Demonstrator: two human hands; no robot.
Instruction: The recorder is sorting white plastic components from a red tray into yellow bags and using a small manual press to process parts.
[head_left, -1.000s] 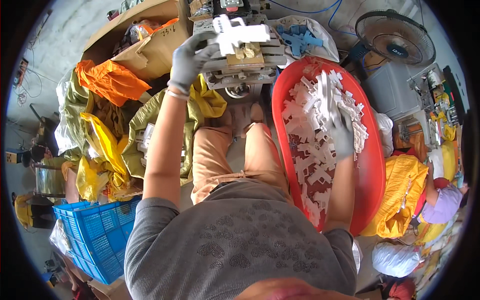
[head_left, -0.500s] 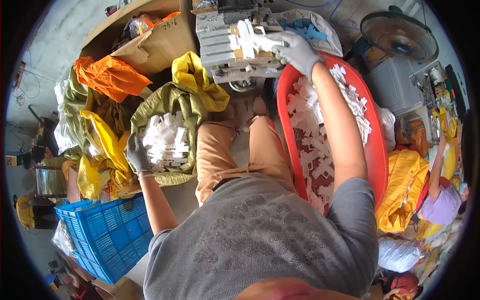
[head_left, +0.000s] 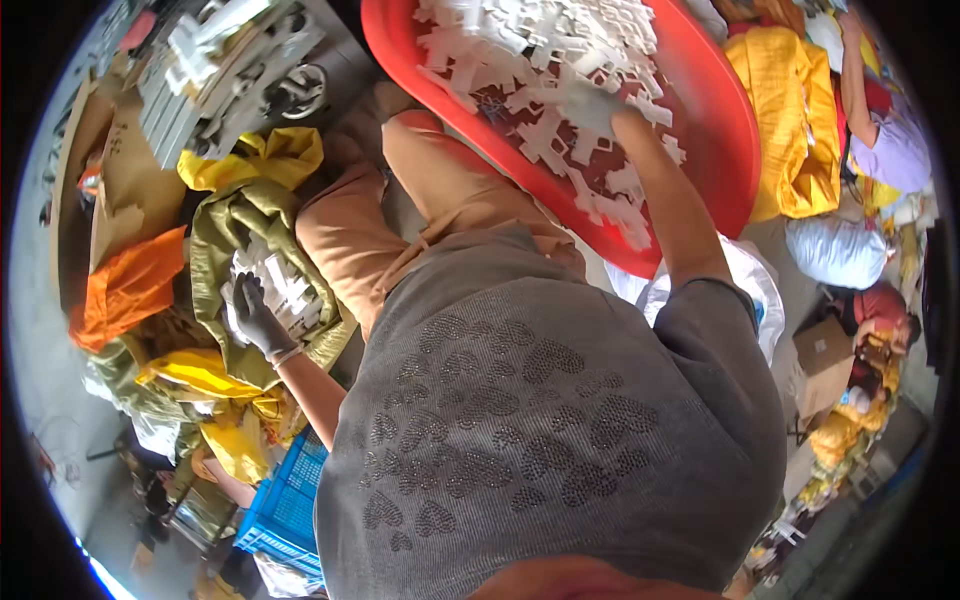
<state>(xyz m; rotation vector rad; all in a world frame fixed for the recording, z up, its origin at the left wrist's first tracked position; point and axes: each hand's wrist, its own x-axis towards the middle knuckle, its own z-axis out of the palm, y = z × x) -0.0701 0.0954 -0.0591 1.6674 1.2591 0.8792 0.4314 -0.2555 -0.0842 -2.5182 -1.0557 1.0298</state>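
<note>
My left hand, in a grey glove, is at the olive woven sack. Its fingers are slightly bent and apart, just over the white plastic pieces inside, and I see nothing held in them. On the right, my gloved right hand reaches into the big red tub, among many flat white plastic parts. Motion smears its fingers, so whether it grips a part cannot be made out. More white parts lie on the grey metal machine at the upper left.
Left of the sack are a cardboard box, an orange bag and yellow bags. A blue plastic crate stands at lower left. Beyond the tub are a yellow sack and a person in purple.
The view has swung to the right. My right hand has left the white parts on the machine and come down into the red tub. My left hand has moved from the sack's rim over its contents.
</note>
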